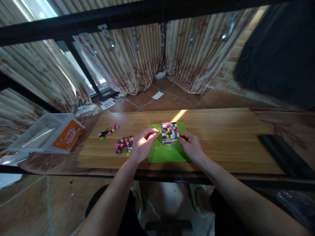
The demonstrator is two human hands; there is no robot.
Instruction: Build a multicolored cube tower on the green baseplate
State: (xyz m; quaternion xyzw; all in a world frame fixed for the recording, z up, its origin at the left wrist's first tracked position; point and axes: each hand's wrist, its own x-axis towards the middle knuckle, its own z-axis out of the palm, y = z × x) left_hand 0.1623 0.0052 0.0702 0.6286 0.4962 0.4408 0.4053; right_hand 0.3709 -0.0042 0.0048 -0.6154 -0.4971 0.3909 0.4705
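A block of many-coloured toy bricks [169, 131] stands on a green baseplate [168, 155], which lies on the wooden tabletop. Over the baseplate's left edge is my left hand [143, 142], thumb and forefinger drawn together just left of the block and apart from it. Whether a small brick sits between those fingertips is too small to tell. My right hand [191, 146] has its curled fingertips against the block's right side, near the front corner. Loose bricks [123, 144] lie in a pile to the left of my left hand.
Farther left on the wooden table [221, 137] is a smaller group of bricks [107, 131]. A clear plastic box [36, 134] with an orange label stands beyond the table's left end. A dark, long object [286, 154] lies at the right end. Curtains hang behind.
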